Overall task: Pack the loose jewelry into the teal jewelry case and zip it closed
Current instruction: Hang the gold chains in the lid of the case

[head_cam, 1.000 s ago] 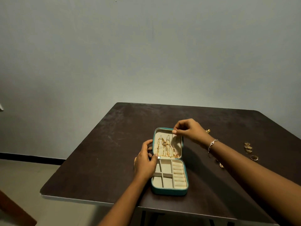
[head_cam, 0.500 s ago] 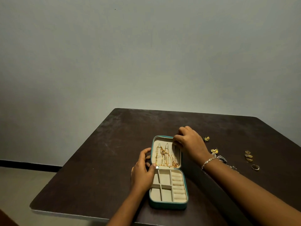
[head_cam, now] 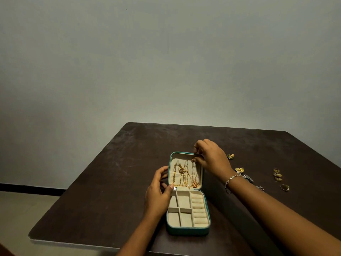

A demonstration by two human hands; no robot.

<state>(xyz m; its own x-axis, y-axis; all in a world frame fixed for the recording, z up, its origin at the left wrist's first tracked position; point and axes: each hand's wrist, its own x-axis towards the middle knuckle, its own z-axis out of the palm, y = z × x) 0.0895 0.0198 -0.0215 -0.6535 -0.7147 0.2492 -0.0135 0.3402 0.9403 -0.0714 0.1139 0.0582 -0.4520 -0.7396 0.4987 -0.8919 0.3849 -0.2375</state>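
Observation:
The teal jewelry case point(head_cam: 187, 230) lies open on the dark table, its cream lid upright. Gold necklaces point(head_cam: 184, 175) hang inside the lid. The lower half has empty cream compartments and a ring roll on its right side. My left hand point(head_cam: 158, 193) grips the left edge of the case at the hinge, thumb on the corner. My right hand point(head_cam: 210, 157) pinches the top of a gold chain at the lid's upper right corner. Loose earrings point(head_cam: 230, 156), a flower piece point(head_cam: 239, 169) and gold rings point(head_cam: 277, 175) lie on the table to the right.
The dark table point(head_cam: 110, 182) has its front edge close to me and its left edge dropping to a tiled floor. A plain wall stands behind. A silver bracelet point(head_cam: 231, 179) is on my right wrist. Dark jewelry pieces point(head_cam: 248, 178) lie beside that forearm.
My right hand shifted slightly right to the lid's upper right corner. My left hand stays on the case's left edge. The view tilted up a little.

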